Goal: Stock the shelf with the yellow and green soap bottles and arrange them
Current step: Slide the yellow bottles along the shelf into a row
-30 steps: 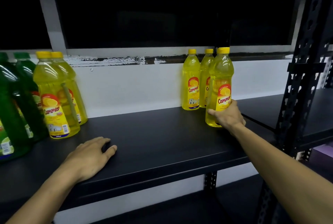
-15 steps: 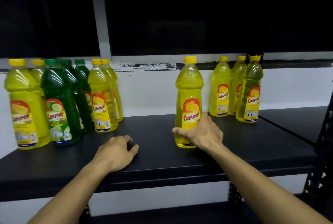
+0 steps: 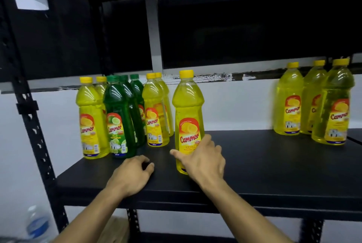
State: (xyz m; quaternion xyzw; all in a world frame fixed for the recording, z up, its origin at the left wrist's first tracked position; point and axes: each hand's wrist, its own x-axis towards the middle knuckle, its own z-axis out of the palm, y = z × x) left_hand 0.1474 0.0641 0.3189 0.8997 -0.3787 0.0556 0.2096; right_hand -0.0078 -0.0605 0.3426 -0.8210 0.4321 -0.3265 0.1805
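While our right hand [image 3: 203, 161] wrapped its fingers [image 3: 177, 153] round the lower body of an upright yellow bottle [image 3: 188, 117] at shelf centre, the left group [image 3: 121, 115] of yellow and green bottles stood near, at nine o'clock. Three yellow bottles [image 3: 313, 103] waited well apart at three o'clock. Our left hand [image 3: 131, 176] rested loosely curled on the shelf [image 3: 264, 166], holding nothing. We judged the stocking partly done, regrouping left.

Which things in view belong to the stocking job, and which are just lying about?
Job: yellow plastic soap bottle in right hand; left group of yellow and green bottles; three yellow bottles far right; black metal shelf.
Lying about: clear water bottle below.
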